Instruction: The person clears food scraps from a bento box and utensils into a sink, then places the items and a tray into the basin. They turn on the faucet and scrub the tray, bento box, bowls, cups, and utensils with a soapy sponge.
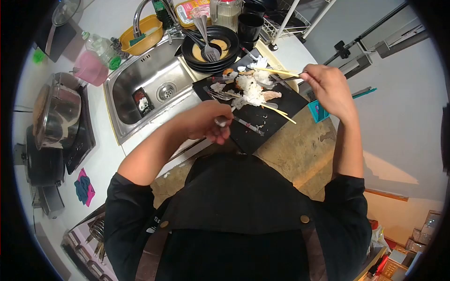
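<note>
One black tray (276, 110) lies at centre frame, on the desk (300, 154) just right of the sink (150, 89). It carries a heap of white scraps (251, 89), one fork (218, 93) at its left edge, and loose wooden chopsticks (279, 112); at least three thin sticks can be counted, the exact number cannot be told.

Left hand (211, 122): closed, fingers curled round the handle of one slim metal utensil (246, 124) whose far end lies across the lower part of the tray. The type of utensil cannot be told.

Right hand (328, 84): closed in a pinch at the right of the tray, gripping one pair of chopsticks (274, 71) that point left over the upper end of the scraps.

Upper centre of the frame: a stack of black plates (225, 63), number not countable, with two forks (206, 40) resting on top. Two black cups (251, 23) stand just right of the stack. One yellow bowl (140, 33) sits behind the tap (138, 14).

Upper left: one bottle of pink liquid (93, 61) beside the sink. Left edge: one steel pot (56, 112) on a black cooker (82, 136).

Lower left: one pink and blue cloth (84, 186) on the desk. One teal object (318, 111) lies just right of the tray.
</note>
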{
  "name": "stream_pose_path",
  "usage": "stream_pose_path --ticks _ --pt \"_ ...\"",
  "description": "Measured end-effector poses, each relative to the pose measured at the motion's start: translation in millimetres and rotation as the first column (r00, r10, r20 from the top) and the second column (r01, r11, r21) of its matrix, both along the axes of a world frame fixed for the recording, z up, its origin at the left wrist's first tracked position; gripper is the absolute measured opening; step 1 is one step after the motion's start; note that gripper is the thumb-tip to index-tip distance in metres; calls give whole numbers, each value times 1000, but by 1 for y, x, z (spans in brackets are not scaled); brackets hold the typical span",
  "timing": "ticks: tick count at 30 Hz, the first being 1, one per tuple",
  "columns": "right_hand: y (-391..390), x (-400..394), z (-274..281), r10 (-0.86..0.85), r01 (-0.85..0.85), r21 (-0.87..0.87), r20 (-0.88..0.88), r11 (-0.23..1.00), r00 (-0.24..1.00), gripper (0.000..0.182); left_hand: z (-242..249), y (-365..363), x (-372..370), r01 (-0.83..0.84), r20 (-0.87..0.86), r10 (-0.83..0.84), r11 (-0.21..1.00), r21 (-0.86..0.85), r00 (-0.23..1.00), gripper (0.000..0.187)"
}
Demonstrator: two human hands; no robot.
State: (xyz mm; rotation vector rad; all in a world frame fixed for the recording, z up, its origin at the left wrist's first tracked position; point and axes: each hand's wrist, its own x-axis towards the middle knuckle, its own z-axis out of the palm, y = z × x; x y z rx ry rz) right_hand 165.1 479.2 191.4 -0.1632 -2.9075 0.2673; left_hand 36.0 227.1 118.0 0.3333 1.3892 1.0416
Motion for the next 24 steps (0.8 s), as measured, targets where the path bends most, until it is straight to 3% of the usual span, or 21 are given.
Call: stream_pose_path --ticks 4,6,9,11,13,15,16,19,24 --pt "14 14 -8 -196 167 -378 -38 911 980 21 9 -13 -12 162 -226 -149 986 39 963 26" --pt "23 24 -24 -332 265 -564 -18 782 943 24 0 -12 -16 180 -295 -156 982 56 943 27" --pt "37 31 -76 -396 95 -877 -114 471 911 26 -24 -2 -12 68 -324 -34 993 95 945 29" --pt "27 32 -103 -501 103 -937 -84 334 862 26 -42 5 -7 -82 -269 116 988 133 956 32" --pt "10 35 -124 -552 79 -972 -57 220 832 26 -58 8 -8 -113 -227 151 978 174 962 28" --pt "-10 39 -138 -595 78 -996 45 30 803 25 -66 11 4 -204 -186 248 952 228 951 27" --pt "-21 38 -141 -657 181 -981 185 -74 731 25 -68 13 8 -202 -162 240 955 217 957 28" --pt "-39 43 -142 -612 81 -972 202 -220 765 24 -75 17 19 -280 -96 301 942 186 949 30" --pt "-44 45 -145 -565 97 -984 165 -149 809 25 -92 12 19 -318 -91 353 909 269 931 28"
